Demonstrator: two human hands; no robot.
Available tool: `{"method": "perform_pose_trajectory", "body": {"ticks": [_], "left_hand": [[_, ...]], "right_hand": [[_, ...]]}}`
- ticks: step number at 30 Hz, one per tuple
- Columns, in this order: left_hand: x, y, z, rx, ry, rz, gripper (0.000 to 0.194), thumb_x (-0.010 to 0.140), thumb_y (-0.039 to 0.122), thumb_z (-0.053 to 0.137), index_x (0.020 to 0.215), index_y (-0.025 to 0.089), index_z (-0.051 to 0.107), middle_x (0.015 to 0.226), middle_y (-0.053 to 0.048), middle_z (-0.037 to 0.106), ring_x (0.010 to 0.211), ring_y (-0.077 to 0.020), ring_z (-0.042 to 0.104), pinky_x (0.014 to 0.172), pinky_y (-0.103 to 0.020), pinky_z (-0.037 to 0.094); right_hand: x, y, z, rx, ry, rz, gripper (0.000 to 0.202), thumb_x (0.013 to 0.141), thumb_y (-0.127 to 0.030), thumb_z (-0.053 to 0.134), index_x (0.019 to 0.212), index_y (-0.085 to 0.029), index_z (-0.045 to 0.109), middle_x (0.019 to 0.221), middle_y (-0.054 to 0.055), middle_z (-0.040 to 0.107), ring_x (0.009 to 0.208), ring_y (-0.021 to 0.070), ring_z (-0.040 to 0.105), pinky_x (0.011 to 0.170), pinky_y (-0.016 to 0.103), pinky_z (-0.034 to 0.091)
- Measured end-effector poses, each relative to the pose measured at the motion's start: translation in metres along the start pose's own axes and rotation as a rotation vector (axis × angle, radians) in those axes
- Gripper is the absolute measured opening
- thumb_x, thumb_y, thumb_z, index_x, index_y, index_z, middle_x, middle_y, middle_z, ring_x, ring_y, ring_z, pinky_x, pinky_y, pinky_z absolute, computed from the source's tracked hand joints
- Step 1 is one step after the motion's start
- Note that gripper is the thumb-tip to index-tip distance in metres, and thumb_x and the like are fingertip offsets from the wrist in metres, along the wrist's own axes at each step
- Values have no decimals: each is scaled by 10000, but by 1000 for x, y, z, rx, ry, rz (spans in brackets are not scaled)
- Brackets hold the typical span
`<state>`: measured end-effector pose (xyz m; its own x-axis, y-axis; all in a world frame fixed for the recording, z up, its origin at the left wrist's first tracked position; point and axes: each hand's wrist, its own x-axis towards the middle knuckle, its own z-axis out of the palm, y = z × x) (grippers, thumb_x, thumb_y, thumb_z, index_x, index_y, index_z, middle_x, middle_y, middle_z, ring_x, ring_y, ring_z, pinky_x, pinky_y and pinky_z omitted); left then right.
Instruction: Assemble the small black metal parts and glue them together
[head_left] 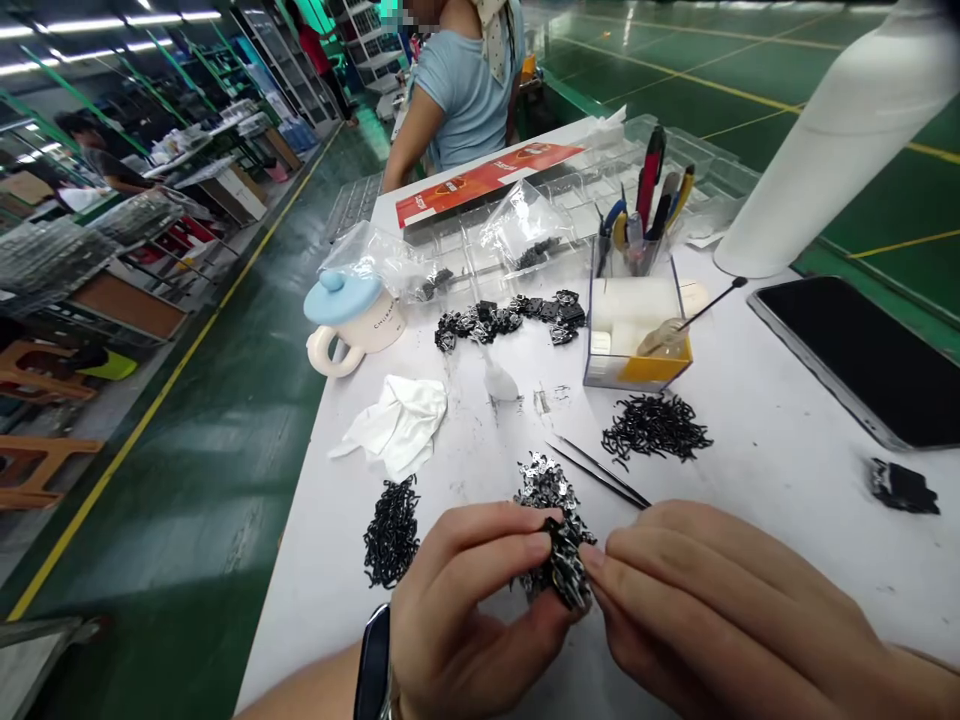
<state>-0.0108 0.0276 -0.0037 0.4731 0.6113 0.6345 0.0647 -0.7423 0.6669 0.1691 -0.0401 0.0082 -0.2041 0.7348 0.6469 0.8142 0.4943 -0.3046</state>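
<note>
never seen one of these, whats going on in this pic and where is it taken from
There's no machine here, only a person working bare-handed, seen through one camera worn on their head, looking forward and down. The left hand holds a black-and-metal part; the right hand is at its side, and whether it pinches anything is unclear. On the white table are silver metal pieces, a left pile and a right pile of short black pieces, black tweezers, crumpled tissue, a smartphone and a lidded mug.
</note>
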Motion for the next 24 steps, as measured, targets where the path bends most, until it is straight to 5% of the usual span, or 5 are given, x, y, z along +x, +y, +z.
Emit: {"method": "perform_pose_trajectory", "body": {"ticks": [18, 24], "left_hand": [[1, 1, -5, 332, -97, 203, 282, 813, 79, 652, 1078, 68, 556, 1000, -50, 589, 981, -147, 665, 843, -181, 604], [-19, -9, -9, 401, 19, 270, 426, 716, 64, 747, 1103, 187, 618, 1107, -28, 632, 929, -165, 686, 813, -261, 637]], "right_hand": [[3, -4, 3, 106, 115, 60, 120, 865, -71, 541, 870, -107, 655, 734, 27, 667, 760, 158, 628, 739, 313, 539], [1, -3, 2, 79, 152, 61, 113, 852, -77, 569, 842, -123, 672, 753, 24, 670, 787, 162, 628, 771, 315, 538]]}}
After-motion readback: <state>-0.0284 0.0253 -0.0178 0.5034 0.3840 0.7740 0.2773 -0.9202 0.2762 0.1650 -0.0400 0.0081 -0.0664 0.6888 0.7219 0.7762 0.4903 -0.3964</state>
